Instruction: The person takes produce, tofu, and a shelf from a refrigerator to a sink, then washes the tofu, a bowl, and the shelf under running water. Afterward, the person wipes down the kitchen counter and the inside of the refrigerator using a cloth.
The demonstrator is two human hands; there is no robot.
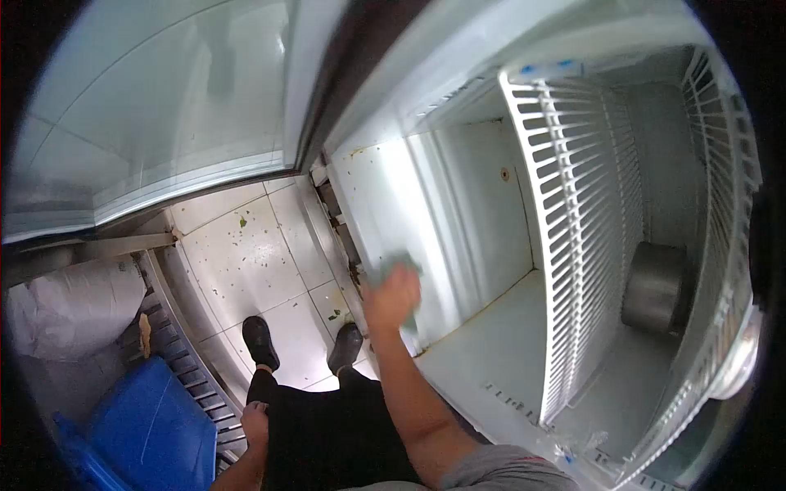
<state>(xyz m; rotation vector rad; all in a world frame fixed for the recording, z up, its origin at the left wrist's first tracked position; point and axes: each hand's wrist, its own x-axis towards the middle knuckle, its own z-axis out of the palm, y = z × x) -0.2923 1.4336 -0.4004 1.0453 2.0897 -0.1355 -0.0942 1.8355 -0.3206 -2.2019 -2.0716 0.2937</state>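
My right hand [395, 296] is closed on a green cloth [401, 263], slightly blurred, and presses it against the white inner floor of the refrigerator [368, 188], near its front edge. Rust-brown marks run along the seams of that surface. Low at my left side, my left hand [255, 421] rests against the black clothing [327, 434] over my leg. Its fingers look curled in, and whatever they may hold is hidden.
White wire shelves [565, 213] cross the refrigerator, with a metal pot [655, 286] behind one. A glass door [164, 98] stands at upper left. Green scraps [243, 222] litter the tiled floor [237, 270]. A blue bin [155, 417] and white wrapped bundle [78, 307] sit on a slatted rack.
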